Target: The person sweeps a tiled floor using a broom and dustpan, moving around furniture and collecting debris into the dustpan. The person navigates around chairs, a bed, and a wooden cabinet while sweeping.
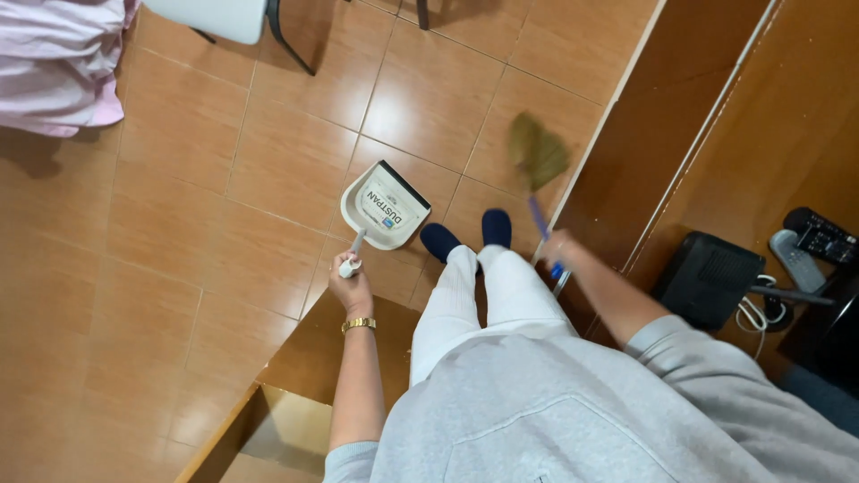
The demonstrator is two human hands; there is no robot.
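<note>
Left grip: the left hand (351,284) is clenching around the white handle of the dustpan (383,207), with a gold watch (359,324) sitting on the wrist just behind it.
Dustpan: it is reaching forward from the left grip, its dark front lip being the far edge; the pictures are not showing whether that lip is touching the tiled floor (224,179) or hanging just above it.
Right grip: the right hand (557,250) is closing around the blue handle of the broom (537,156), though blur is hiding the fingers.
Broom: its straw-coloured bristle head is standing ahead of the right grip, blurred, and lying close beside the pale edge of the wooden panel (662,116).
Feet: two dark blue slippers (465,234) are standing between the two grips, just beside the dustpan's near corner.
Room ahead of the left grip: bare tiles are stretching forward and outward, with dark chair legs (286,36) well beyond the dustpan.
Far outward of the left grip: pink fabric (58,58) is hanging over the floor, well apart from it.
Edge behind the left grip: the corner of a wooden bench (295,376) is sitting under the forearm.
Outward of the right grip: a black box (707,277), white cable (756,313) and remote controls (810,241) are crowding that side.
</note>
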